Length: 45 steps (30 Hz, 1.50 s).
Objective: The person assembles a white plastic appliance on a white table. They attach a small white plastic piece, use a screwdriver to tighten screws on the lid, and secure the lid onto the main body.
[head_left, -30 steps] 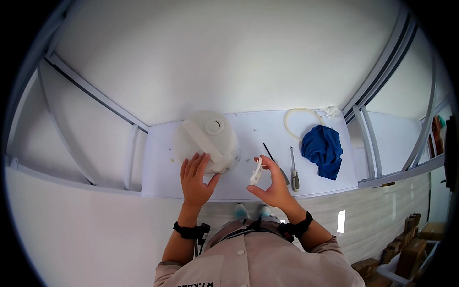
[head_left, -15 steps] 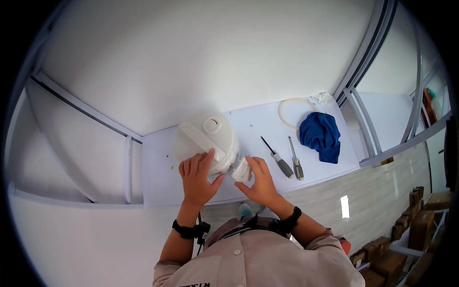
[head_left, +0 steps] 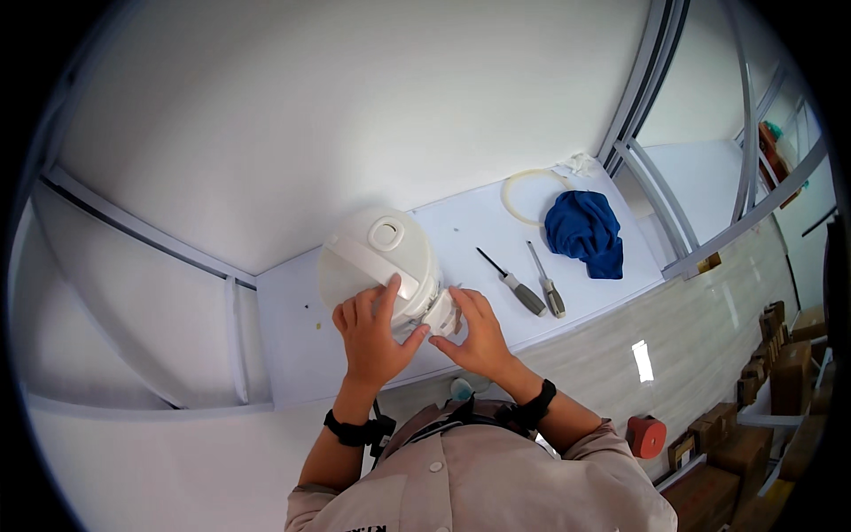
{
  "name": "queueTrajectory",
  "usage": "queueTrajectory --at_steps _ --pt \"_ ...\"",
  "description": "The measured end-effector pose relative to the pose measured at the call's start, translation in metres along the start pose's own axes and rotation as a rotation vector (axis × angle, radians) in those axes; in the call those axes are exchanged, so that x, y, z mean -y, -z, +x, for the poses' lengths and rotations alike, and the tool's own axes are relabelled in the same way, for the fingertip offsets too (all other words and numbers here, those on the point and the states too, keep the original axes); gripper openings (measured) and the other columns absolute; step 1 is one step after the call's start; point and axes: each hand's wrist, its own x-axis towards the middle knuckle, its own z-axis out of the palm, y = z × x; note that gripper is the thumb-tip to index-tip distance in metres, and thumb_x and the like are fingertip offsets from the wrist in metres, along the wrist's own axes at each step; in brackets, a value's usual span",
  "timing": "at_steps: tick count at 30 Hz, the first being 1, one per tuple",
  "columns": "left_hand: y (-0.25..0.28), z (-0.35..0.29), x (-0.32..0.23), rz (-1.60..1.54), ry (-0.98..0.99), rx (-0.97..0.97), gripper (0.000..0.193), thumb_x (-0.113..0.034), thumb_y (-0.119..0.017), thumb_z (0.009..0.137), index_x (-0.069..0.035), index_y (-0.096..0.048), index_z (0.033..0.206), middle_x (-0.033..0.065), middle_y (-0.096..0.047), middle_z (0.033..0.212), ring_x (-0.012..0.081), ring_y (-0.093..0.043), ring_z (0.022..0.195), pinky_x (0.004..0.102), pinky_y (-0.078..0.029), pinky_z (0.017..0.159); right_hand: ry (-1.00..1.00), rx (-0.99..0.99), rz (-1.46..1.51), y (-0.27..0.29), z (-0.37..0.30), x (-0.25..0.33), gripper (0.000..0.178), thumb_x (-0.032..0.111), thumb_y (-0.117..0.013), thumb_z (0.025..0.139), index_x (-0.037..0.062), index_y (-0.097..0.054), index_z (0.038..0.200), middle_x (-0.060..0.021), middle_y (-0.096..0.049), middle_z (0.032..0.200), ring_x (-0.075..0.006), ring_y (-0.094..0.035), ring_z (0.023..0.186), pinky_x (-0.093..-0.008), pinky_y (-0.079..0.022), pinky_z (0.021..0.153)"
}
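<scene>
A white rice cooker (head_left: 344,266) stands on the white table, its lid bearing a round vent and a long pale strip. My left hand (head_left: 370,335) lies on the near side of the lid, fingers bent against it and thumb pointing right. Between the fingers and thumb of my right hand (head_left: 480,335) is a small white plastic cover (head_left: 441,316), held against the cooker's near right side. Whether the cover is seated there I cannot tell. The two thumbs nearly meet just below it.
Right of the cooker lie two grey-handled screwdrivers (head_left: 525,294), a crumpled blue cloth (head_left: 583,232) and a cream-coloured tube loop (head_left: 511,193). White crumpled paper (head_left: 581,164) sits at the far right corner. Metal frames (head_left: 658,206) flank the table. Cardboard boxes (head_left: 743,461) and a red object (head_left: 646,437) are at lower right.
My right hand has brought the white cover left, from just apart to against the cooker's side. My left hand stays on the lid. The whole view has turned slightly.
</scene>
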Motion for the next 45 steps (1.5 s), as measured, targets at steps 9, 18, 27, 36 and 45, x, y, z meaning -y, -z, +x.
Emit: queueTrajectory --at_steps 9,18,27,36,45 --pt "-0.002 -0.001 0.0 -0.011 -0.014 -0.014 0.093 -0.045 -0.092 0.07 -0.012 -0.056 0.149 0.0077 -0.054 0.125 0.0305 -0.047 0.117 0.0498 -0.03 0.105 0.002 -0.036 -0.03 0.0 -0.001 0.002 0.088 0.021 -0.094 0.071 0.0009 -0.051 0.145 -0.0239 -0.054 0.138 -0.0428 -0.054 0.125 -0.0467 -0.049 0.103" --pt "-0.004 -0.001 0.001 0.02 -0.021 -0.012 0.092 -0.045 -0.091 0.071 -0.012 -0.056 0.149 0.0071 -0.054 0.124 0.0302 -0.048 0.117 0.0501 -0.03 0.106 0.049 -0.105 -0.008 -0.006 0.002 0.002 0.085 0.016 -0.094 0.068 0.0044 -0.055 0.142 -0.0209 -0.056 0.136 -0.0415 -0.055 0.123 -0.0463 -0.05 0.102" --pt "-0.006 -0.001 0.001 0.041 -0.038 0.0 0.091 -0.043 -0.09 0.072 -0.01 -0.055 0.15 0.0082 -0.054 0.125 0.0309 -0.047 0.118 0.0506 -0.029 0.106 0.026 -0.106 0.043 -0.007 0.003 -0.001 0.082 0.017 -0.093 0.069 0.0047 -0.056 0.141 -0.021 -0.056 0.136 -0.0415 -0.056 0.122 -0.0457 -0.05 0.101" --pt "-0.014 -0.002 0.003 0.119 -0.06 -0.041 0.091 -0.045 -0.088 0.072 -0.014 -0.054 0.15 0.0077 -0.056 0.127 0.0303 -0.047 0.116 0.0483 -0.03 0.102 -0.02 -0.146 0.123 -0.023 0.0 -0.014 0.08 0.015 -0.092 0.07 0.005 -0.055 0.141 -0.0212 -0.055 0.136 -0.042 -0.057 0.122 -0.0466 -0.05 0.101" --pt "-0.014 -0.001 0.0 0.151 -0.081 -0.039 0.096 -0.045 -0.09 0.071 -0.01 -0.051 0.152 0.0095 -0.054 0.128 0.0324 -0.044 0.117 0.0486 -0.031 0.105 0.07 -0.157 0.096 -0.015 0.005 -0.015 0.08 0.012 -0.09 0.07 0.0038 -0.055 0.141 -0.0193 -0.056 0.133 -0.0393 -0.058 0.116 -0.044 -0.052 0.094"
